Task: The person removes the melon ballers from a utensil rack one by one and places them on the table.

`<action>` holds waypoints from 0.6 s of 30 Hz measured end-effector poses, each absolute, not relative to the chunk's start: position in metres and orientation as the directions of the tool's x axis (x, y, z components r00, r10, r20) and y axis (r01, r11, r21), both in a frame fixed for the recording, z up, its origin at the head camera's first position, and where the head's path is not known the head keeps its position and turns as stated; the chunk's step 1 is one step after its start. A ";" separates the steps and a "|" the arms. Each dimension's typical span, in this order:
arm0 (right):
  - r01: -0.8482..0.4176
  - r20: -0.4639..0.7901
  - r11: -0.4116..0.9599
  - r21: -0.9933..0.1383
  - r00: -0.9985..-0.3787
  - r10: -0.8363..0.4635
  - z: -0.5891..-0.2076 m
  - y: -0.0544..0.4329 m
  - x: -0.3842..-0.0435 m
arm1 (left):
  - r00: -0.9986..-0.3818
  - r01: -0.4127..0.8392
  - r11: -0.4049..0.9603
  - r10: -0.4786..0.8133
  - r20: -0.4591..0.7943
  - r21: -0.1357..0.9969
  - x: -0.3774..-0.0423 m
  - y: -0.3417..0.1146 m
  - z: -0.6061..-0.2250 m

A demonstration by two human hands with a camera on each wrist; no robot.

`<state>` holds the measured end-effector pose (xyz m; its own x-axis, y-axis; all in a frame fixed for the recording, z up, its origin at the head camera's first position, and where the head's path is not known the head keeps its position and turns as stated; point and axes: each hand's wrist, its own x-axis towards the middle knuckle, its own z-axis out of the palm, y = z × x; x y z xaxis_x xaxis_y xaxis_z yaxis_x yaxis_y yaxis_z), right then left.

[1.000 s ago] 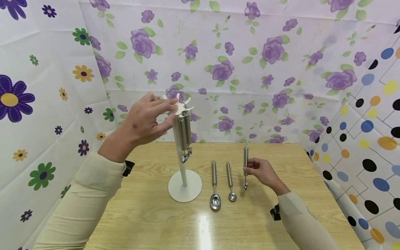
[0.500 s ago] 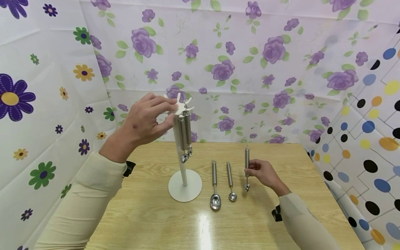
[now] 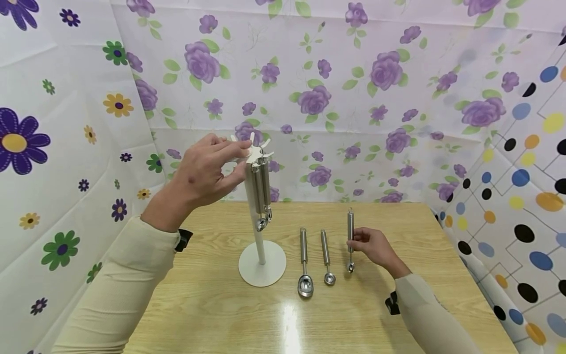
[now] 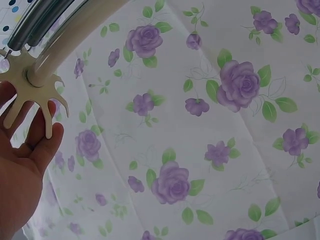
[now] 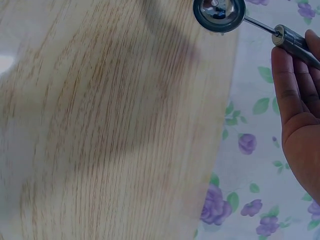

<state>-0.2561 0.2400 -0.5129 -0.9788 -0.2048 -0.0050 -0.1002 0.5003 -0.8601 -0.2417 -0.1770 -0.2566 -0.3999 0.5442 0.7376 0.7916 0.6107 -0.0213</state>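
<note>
My left hand (image 3: 208, 167) holds the white hooked top of a utensil stand (image 3: 255, 155), thumb at its near side and fingers over it. In the left wrist view the fingertips curl among the hooks of this star-shaped top (image 4: 21, 75). Metal-handled utensils (image 3: 264, 187) hang from its right side, small rounded heads downward. To the right, my right hand (image 3: 373, 245) pinches the handle of a steel melon baller (image 3: 351, 228), held upright with its head down. Its round cup (image 5: 220, 24) shows in the right wrist view, joined to the handle by a thin neck.
Between the stand's round base (image 3: 262, 275) and my right hand, a large oval-headed scoop (image 3: 305, 285) and a smaller melon baller (image 3: 325, 250) lie on the wooden table (image 3: 212, 305). Flower-printed cloth (image 3: 283, 88) hangs behind, with a dotted cloth (image 3: 526, 206) on the right.
My right hand has lowered the melon baller slightly and shifted it a little to the right. The left hand keeps its place on the stand's top.
</note>
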 end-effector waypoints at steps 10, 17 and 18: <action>-0.075 -0.019 0.452 -0.889 -0.980 -0.200 -0.520 0.239 -0.257 | -0.399 0.787 0.617 0.536 0.744 -0.023 -0.241 -0.179 -0.258; -0.045 -0.038 0.415 -0.908 -0.981 -0.189 -0.529 0.239 -0.258 | -0.400 0.788 0.615 0.545 0.737 -0.026 -0.241 -0.178 -0.258; -0.042 -0.040 0.416 -0.909 -0.982 -0.185 -0.530 0.240 -0.258 | -0.403 0.786 0.617 0.545 0.735 -0.027 -0.241 -0.178 -0.258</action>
